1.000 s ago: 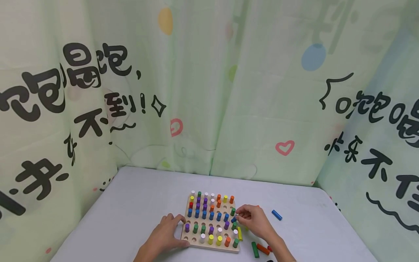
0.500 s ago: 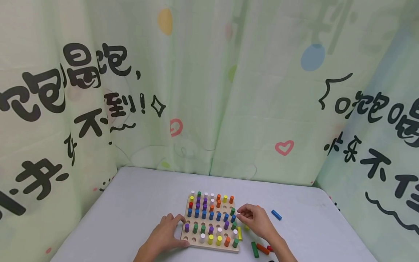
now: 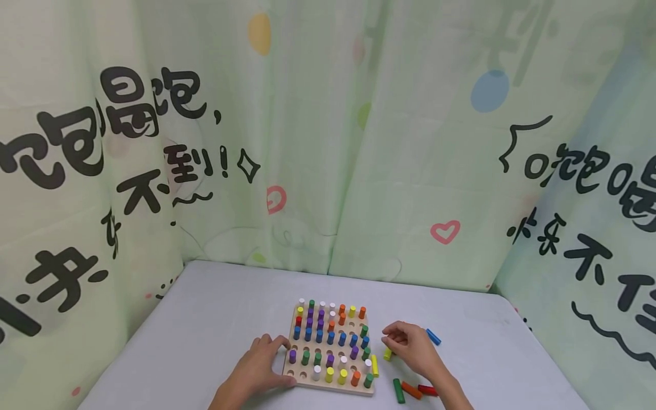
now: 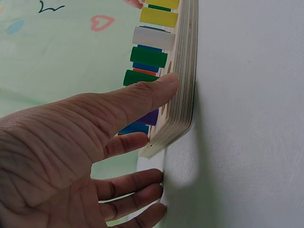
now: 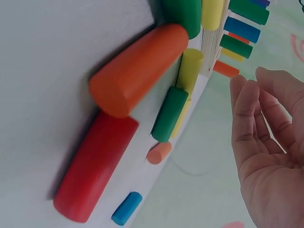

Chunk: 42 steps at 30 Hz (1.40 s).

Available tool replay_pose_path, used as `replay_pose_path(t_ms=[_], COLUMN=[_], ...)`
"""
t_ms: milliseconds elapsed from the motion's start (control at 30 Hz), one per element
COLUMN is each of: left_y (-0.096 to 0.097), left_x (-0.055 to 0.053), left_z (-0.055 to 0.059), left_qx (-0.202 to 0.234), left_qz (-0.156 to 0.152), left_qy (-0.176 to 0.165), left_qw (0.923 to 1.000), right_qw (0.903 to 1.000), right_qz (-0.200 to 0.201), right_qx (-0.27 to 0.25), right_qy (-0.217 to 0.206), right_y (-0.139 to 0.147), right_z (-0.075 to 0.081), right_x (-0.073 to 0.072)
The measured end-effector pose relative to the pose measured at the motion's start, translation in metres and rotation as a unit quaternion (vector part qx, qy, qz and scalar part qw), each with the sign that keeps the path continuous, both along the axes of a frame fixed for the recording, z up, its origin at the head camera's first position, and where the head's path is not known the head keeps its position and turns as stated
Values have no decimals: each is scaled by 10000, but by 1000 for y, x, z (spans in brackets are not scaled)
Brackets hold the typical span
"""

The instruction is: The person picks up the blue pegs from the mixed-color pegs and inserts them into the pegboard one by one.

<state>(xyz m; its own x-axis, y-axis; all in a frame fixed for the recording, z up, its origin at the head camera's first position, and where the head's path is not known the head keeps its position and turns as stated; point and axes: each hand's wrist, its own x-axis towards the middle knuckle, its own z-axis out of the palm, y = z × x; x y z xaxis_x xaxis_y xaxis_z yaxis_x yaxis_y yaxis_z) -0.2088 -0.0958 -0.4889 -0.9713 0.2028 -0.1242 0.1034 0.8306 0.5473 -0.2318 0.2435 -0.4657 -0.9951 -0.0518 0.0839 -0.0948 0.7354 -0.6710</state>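
A wooden pegboard (image 3: 328, 384) stands on the table with coloured round pegs upright in many of its holes. My left hand (image 3: 258, 364) spans its near left corner. In the left wrist view the thumb (image 4: 159, 90) presses the board's edge, and the index finger touches the side. The other fingers are spread, fairly straight. Right of the board, my right hand (image 3: 412, 347) hovers with thumb and fingertips close together and nothing visible between them. Just below its fingertips lies a yellow peg (image 3: 387, 355); a blue peg (image 3: 433, 337) is partly hidden behind the hand.
Loose green (image 3: 399, 391), orange (image 3: 411, 390) and red pegs (image 3: 427, 390) lie near the front, right of the board. Another yellow peg (image 3: 375, 366) lies along the board's right side. The white table (image 3: 230, 296) ends at a printed curtain (image 3: 318, 142).
A blue peg that my right hand held tilted at the board's right edge now stands upright in its hole. The right hand let go and moved right. My left hand stays put.
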Motion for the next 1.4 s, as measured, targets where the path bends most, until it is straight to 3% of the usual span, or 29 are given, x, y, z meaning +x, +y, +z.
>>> replay_pose_path(t_ms=[633, 1000, 1400], left_y=[0, -1, 0], left_x=[-3, -2, -3], left_z=[-2, -4, -4], left_qx=[48, 19, 18], left_qz=[13, -68, -61], left_qy=[-6, 62, 40], left_qw=[10000, 10000, 10000], right_qw=[9990, 9975, 9932], right_qz=[-369, -585, -960], right_qx=[207, 381, 638], right_qy=[132, -132, -148], right_y=[30, 48, 71], right_z=[-7, -10, -11], right_x=[8, 10, 7])
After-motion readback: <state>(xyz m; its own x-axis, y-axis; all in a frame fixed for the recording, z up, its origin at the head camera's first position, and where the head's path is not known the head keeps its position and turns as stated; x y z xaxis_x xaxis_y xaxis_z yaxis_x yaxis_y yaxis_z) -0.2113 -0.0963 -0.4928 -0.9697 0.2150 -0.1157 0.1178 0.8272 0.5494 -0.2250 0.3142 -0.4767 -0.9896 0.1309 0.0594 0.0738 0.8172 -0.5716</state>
